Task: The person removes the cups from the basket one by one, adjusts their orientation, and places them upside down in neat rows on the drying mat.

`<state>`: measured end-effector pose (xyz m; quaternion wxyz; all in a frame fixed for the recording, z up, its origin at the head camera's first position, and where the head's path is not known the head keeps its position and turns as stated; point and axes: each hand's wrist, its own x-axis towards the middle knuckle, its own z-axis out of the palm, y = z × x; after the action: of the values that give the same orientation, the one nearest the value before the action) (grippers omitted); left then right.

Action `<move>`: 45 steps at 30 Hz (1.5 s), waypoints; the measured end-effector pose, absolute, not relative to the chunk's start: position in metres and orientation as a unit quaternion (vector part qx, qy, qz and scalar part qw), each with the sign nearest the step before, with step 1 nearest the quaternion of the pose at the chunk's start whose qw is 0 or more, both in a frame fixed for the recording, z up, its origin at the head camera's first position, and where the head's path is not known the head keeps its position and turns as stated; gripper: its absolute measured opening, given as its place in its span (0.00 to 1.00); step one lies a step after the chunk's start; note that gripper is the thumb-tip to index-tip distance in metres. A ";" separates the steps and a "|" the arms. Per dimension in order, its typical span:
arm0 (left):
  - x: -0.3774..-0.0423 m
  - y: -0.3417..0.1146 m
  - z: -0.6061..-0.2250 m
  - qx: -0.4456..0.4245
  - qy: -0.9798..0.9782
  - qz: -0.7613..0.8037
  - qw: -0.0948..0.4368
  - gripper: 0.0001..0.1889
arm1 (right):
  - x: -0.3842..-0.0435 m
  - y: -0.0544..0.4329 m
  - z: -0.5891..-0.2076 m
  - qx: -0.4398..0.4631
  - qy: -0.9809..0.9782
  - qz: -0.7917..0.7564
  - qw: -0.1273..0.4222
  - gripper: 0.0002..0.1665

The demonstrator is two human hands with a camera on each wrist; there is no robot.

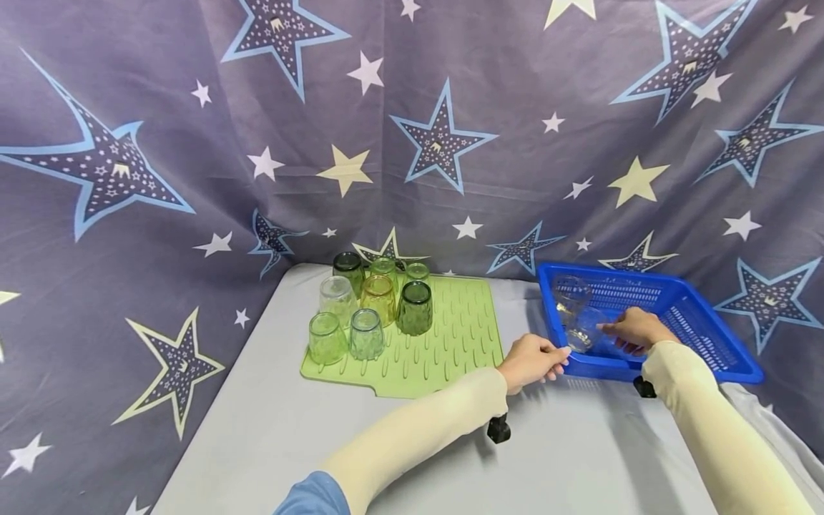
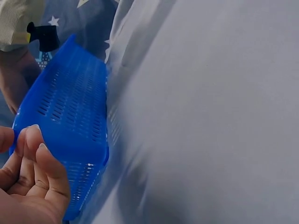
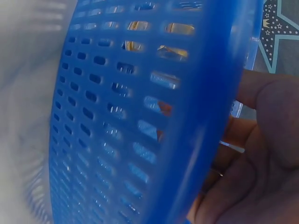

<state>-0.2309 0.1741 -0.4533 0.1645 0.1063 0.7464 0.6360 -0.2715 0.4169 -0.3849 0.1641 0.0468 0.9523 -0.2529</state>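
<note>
My left hand (image 1: 533, 360) pinches the rim of a blue plastic basket (image 1: 692, 368) at its near left corner; thumb and fingertips meet on the rim in the left wrist view. Inside the basket is my right hand (image 1: 640, 330), its fingers bent and pinching the edge of a clear drinking glass (image 1: 582, 336) that lies tilted. Behind that one, against the left wall, stands another clear glass (image 1: 570, 295). In the right wrist view the perforated wall (image 3: 93, 93) hides part of the right fingers and the glasses.
A green drying mat (image 1: 460, 322) lies left of the basket. On its left side several upside-down glasses stand grouped, among them a dark green glass (image 1: 415, 309), a yellow glass (image 1: 378, 299) and a light green glass (image 1: 327, 339). A star-patterned curtain (image 1: 438, 214) hangs behind the white-covered table (image 1: 412, 450).
</note>
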 end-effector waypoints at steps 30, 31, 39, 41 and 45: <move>-0.230 0.179 -0.448 0.100 0.743 0.642 0.160 0.14 | -0.254 0.436 -0.383 0.024 0.962 -0.258 0.087 0.17; -0.231 0.179 -0.448 0.102 0.742 0.643 0.160 0.14 | -0.253 0.436 -0.382 0.024 0.960 -0.265 0.084 0.17; -0.241 0.168 -0.454 0.115 0.737 0.646 0.164 0.14 | -0.243 0.430 -0.374 0.019 0.938 -0.339 0.068 0.23; -0.245 0.164 -0.455 0.120 0.730 0.654 0.161 0.16 | -0.240 0.429 -0.371 0.020 0.930 -0.362 0.064 0.23; -0.253 0.157 -0.454 0.123 0.714 0.672 0.154 0.18 | -0.236 0.430 -0.369 0.007 0.910 -0.409 0.060 0.23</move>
<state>-0.2527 0.1567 -0.4543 0.1535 0.1228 0.7143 0.6716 -0.2363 0.4300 -0.3691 0.0602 0.0073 0.9104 -0.4093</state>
